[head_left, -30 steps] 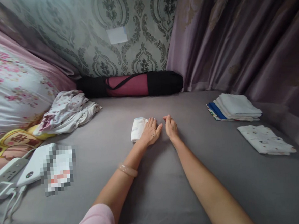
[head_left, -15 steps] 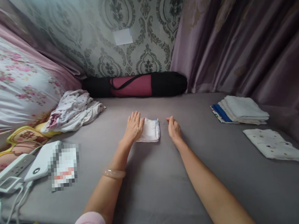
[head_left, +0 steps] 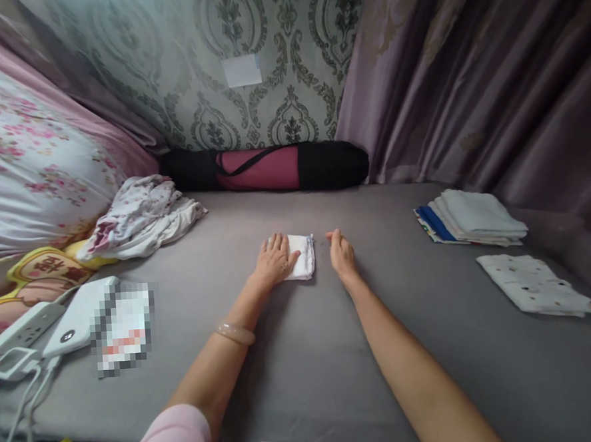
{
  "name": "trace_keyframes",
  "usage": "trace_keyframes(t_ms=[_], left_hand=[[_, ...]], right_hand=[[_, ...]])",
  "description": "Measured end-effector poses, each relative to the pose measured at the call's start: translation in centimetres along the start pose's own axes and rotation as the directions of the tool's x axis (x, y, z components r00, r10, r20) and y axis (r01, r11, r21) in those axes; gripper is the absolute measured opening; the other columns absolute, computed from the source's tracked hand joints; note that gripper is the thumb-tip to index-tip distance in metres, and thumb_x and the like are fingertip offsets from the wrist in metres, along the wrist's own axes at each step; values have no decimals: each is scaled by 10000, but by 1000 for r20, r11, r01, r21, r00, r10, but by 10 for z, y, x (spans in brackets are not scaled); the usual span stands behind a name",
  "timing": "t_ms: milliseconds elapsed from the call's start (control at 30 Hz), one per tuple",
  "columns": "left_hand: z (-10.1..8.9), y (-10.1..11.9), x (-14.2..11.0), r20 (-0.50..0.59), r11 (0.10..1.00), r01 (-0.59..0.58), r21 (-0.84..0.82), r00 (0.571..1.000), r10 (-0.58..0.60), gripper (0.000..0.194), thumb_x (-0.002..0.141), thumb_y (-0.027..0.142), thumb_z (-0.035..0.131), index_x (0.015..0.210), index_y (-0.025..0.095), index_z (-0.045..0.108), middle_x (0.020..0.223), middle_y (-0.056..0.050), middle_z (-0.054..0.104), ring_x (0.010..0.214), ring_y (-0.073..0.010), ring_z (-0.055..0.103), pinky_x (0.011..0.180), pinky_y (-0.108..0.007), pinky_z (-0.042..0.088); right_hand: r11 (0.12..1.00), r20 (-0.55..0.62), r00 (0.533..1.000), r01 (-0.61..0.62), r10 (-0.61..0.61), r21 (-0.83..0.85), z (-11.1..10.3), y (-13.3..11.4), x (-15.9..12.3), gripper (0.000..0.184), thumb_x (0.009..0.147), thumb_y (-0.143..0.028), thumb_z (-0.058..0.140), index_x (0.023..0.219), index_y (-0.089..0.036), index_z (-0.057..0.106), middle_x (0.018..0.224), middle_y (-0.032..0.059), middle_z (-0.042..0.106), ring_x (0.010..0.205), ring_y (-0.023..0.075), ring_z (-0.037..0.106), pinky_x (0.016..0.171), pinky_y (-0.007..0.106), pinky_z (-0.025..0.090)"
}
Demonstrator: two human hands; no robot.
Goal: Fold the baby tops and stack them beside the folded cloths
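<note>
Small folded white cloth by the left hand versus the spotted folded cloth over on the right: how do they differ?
The small white cloth looks smaller than the spotted cloth. Its visible part shows no dark spots, while the spotted cloth has scattered ones. The left hand covers part of the small white cloth; neither hand is on the spotted cloth. Both lie folded on the gray sheet.
</note>
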State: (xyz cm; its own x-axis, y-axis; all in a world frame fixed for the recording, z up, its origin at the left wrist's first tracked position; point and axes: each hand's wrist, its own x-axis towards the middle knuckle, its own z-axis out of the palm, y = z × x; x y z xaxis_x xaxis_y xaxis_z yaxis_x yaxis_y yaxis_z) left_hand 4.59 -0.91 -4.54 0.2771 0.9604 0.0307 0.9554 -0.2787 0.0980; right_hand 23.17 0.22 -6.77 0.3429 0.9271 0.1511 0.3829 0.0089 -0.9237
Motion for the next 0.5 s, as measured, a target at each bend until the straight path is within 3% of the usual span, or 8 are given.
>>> trace_keyframes(t_ms=[333,500], left_hand=[[9,34,-4,-110,991,-127,33,985,130,602,992,447,245,1420,48,386,1484,-222,384,1415,-312,296,1146,-488,223],[8,52,-15,-24,963,-255,-83,967,254,628,979,479,286,1410,36,391,1526,-248,285,1443,-332,213,1158,-497,189]], right_hand=[[999,31,999,-10,11,-32,-1,-3,-1,603,976,-506,190,992,-158,683,1092,137,701,1072,213,625,968,336,427],[997,50,997,54,-51,-63,-1,0,-1,615,973,-514,181,986,-158,683,1083,144,701,1069,222,624,974,343,424]])
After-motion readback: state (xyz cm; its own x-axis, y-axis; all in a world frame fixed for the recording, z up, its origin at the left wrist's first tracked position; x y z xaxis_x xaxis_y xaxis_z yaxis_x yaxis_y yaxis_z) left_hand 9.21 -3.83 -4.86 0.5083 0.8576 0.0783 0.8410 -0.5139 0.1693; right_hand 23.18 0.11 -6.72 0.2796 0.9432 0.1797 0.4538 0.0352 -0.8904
